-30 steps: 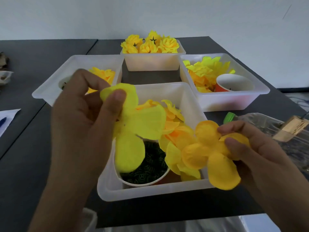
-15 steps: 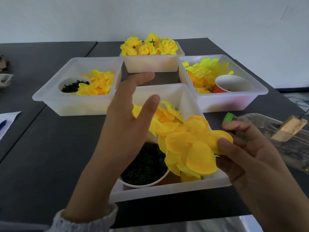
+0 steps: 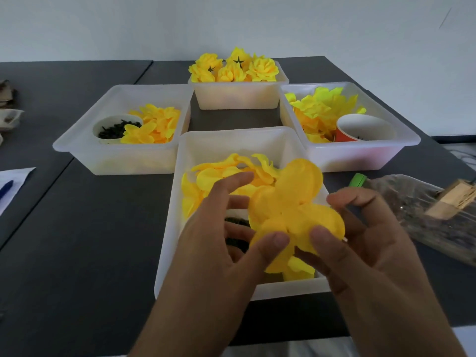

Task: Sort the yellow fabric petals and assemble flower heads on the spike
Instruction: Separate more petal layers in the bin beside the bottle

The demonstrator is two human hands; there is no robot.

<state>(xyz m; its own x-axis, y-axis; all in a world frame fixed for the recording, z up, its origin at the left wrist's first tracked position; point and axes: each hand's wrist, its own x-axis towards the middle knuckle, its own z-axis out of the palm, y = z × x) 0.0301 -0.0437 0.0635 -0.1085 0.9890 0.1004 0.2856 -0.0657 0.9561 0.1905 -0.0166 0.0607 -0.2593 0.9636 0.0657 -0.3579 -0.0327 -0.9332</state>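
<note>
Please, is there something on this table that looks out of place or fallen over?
Yes: a plastic bottle with a green cap lies on its side at the right, beside the near tray. The petals stay inside the trays; nothing looks spilled.

Plain pale wall [image 3: 283,24], 2 dark grey tables [image 3: 77,240] butted together, soft even light

Single head cam, looking forward and down over the tabletop [image 3: 77,240]; sitting close above both hands, facing four tubs and the wall behind.
</note>
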